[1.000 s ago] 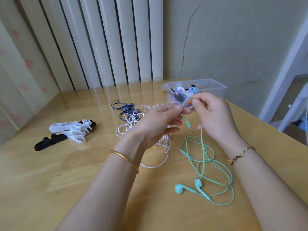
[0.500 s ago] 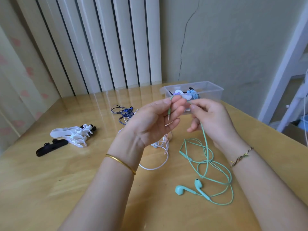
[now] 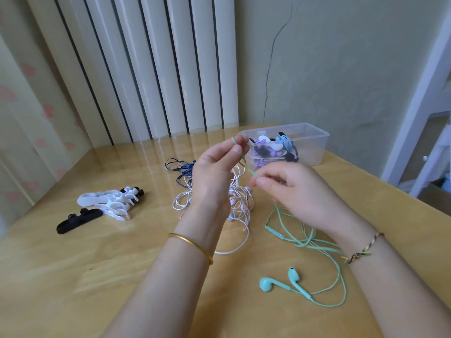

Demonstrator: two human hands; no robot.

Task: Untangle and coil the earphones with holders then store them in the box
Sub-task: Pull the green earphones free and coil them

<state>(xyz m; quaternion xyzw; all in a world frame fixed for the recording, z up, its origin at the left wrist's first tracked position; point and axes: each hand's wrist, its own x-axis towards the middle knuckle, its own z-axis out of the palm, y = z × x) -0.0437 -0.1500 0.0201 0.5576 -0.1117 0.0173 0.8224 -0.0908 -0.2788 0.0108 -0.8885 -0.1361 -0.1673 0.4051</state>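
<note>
- A black holder (image 3: 79, 220) and a pile of white holders (image 3: 107, 201) lie at the left of the wooden table (image 3: 109, 284), touching each other.
- Tangled blue earphones (image 3: 181, 167) and white earphones (image 3: 240, 211) lie mid-table, overlapping.
- The left hand (image 3: 214, 174) is raised above them, with thumb and forefinger pinching the plug end of the green earphones (image 3: 267, 284).
- The right hand (image 3: 305, 196) is lower and pinches the same cord a little further along. The rest of the cord trails down to loose loops, and both earbuds lie on the table.
- The clear box (image 3: 316, 145) stands behind the hands with coiled earphones inside.
</note>
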